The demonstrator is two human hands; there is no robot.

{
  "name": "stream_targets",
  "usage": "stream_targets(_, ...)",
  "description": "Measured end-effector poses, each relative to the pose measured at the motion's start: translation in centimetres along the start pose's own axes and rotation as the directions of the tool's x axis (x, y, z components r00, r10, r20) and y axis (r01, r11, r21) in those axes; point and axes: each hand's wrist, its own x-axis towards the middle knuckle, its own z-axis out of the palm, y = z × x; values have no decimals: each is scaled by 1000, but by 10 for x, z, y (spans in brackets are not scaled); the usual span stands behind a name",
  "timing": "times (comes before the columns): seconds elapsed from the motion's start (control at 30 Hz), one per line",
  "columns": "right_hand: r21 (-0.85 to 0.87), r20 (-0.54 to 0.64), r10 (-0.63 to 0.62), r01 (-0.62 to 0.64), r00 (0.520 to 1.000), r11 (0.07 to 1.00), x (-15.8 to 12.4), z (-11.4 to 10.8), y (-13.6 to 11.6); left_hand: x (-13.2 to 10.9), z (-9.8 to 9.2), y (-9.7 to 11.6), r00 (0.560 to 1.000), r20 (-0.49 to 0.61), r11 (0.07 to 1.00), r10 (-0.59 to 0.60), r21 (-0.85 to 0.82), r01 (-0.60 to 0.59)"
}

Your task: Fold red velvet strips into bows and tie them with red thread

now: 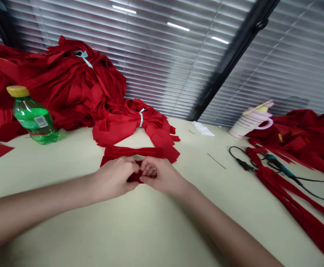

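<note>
My left hand (114, 178) and my right hand (157, 174) meet at the middle of the pale table (150, 230). Both pinch a small piece of red fabric (135, 176) between curled fingers. Just beyond my hands lies a flat red fabric strip (134, 151). Behind it sits a bundle of red strips (131, 120) tied with a light band.
A large heap of red fabric (61, 78) fills the back left. A green bottle (32, 116) with a yellow cap stands at the left. At the right lie red strips (295, 207), a black-corded tool (278, 167), a striped roll (248, 124) and more red cloth (303, 137).
</note>
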Motion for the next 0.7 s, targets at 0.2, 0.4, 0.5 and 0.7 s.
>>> stream_targets(0.2,18,2,-2,2,1000,1000,0,-1,2,-1,-1,1,1000,9,1000,10,5,-10)
stream_targets(0.4,28,24,-41,41,999,999,0,-1,2,-2,-1,0,999,40,999,30,24,-31)
stream_targets(0.5,33,43,-73,72,996,997,-1,0,2,-2,-2,0,998,51,999,37,35,-39)
stream_targets(0.7,31,44,-91,89,995,996,0,2,5,-4,-3,0,996,64,998,61,26,-63)
